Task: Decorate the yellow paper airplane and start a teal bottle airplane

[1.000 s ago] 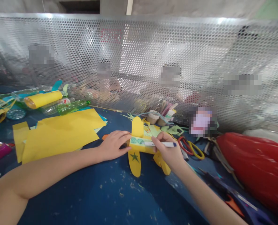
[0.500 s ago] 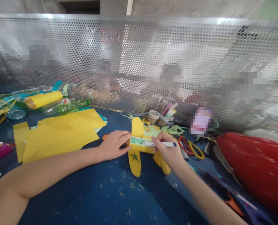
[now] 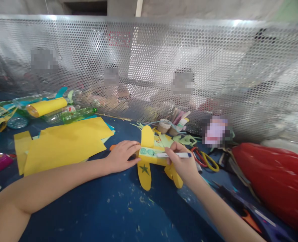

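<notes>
A yellow paper airplane model lies on the blue table, with a green star on its near wing and green marks on a pale strip along its body. My left hand rests on the model's left end, fingers curled against it. My right hand is closed on a white marker pen, whose tip touches the pale strip.
Yellow paper sheets lie to the left, with plastic bottles and a yellow roll behind. Scissors and paper scraps sit right of the model, a red plastic bag far right. A perforated metal screen closes off the back.
My right hand and the pen have shifted slightly to the right along the strip. My left hand has not moved.
</notes>
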Tool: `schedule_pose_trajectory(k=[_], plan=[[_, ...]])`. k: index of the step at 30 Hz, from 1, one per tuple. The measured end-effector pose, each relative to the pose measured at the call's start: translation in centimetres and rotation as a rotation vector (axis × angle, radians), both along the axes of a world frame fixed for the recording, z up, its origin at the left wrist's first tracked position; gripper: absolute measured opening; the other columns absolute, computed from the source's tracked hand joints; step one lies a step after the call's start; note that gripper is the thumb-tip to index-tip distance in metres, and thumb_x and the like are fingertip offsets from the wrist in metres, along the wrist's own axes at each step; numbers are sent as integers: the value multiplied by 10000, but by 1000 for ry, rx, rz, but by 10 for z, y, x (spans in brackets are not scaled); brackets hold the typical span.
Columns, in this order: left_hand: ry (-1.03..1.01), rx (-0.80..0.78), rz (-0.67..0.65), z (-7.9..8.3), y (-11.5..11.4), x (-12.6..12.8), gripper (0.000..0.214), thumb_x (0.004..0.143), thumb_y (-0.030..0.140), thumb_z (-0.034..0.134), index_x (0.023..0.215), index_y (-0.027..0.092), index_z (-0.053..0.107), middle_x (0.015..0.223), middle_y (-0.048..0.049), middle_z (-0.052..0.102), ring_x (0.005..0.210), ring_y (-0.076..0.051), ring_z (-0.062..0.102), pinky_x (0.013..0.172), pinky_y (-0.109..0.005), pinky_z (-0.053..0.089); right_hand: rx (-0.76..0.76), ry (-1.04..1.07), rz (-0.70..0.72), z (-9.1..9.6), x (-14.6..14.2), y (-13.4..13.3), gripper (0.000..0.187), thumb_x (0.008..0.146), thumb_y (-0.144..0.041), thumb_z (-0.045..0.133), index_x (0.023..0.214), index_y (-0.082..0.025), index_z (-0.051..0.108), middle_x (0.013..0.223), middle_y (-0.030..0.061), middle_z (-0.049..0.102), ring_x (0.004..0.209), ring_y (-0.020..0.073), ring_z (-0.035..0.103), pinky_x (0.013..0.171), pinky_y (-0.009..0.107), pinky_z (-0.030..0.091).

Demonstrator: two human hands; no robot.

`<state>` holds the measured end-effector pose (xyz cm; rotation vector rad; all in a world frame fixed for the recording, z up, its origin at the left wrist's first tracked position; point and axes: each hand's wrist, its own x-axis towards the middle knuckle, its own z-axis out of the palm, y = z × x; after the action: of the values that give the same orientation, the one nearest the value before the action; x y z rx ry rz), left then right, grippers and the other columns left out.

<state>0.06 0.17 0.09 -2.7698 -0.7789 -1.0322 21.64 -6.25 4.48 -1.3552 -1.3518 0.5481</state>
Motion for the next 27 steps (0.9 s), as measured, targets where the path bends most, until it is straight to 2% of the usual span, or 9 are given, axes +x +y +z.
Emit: schedule_pose_trajectory(k=[7,18,27], plan=[[0,23,7,-1,1,0,361,868,397,513,1148,169,527,1198,-92,588,1092,-229,541,940,-393,439,14,-15,-30,0,0,0,282,743,-322,588,546,-230,407,384,-57,492,367,101,398,418,238,300],[6,24,9,0,1,0,357,872,400,503,1147,175,528,1200,-89,589,1090,-229,544,937,-396,441,-12,-14,39,-1,-1,1,286,752,-344,596,555,-229,423,389,-52,518,385,109,441,461,238,355],[-1,14,3,1,0,0,357,873,401,497,1148,175,525,1192,-93,590,1084,-228,548,935,-401,444,8,-2,0,2,-2,0,281,744,-344,596,545,-228,435,401,-50,522,394,107,442,461,235,355]])
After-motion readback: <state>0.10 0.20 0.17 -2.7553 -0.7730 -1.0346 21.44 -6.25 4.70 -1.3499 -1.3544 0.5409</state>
